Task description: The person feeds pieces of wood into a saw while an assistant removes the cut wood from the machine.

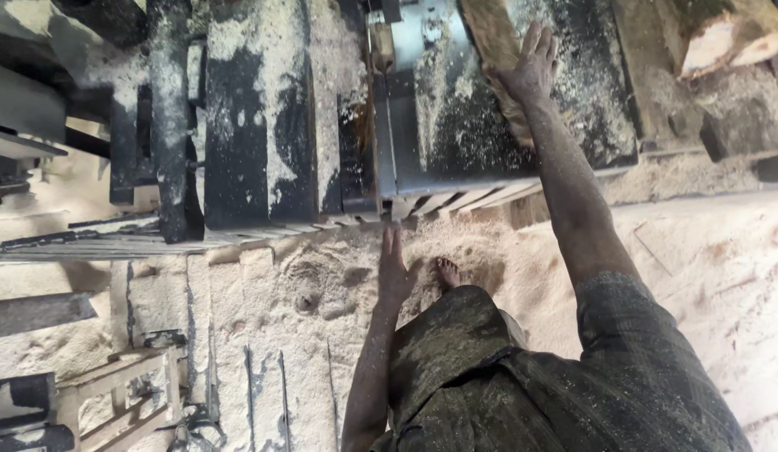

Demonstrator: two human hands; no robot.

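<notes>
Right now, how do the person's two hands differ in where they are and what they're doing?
The right hand is stretched out onto the dark saw table, resting flat on a wooden plank; the left hand hangs low beside the body, above the sawdust floor, touching nothing. The right arm is fully extended; the left stays close in. The right hand's fingers spread; the left's lie together. Both are bare and dusted with sawdust.
</notes>
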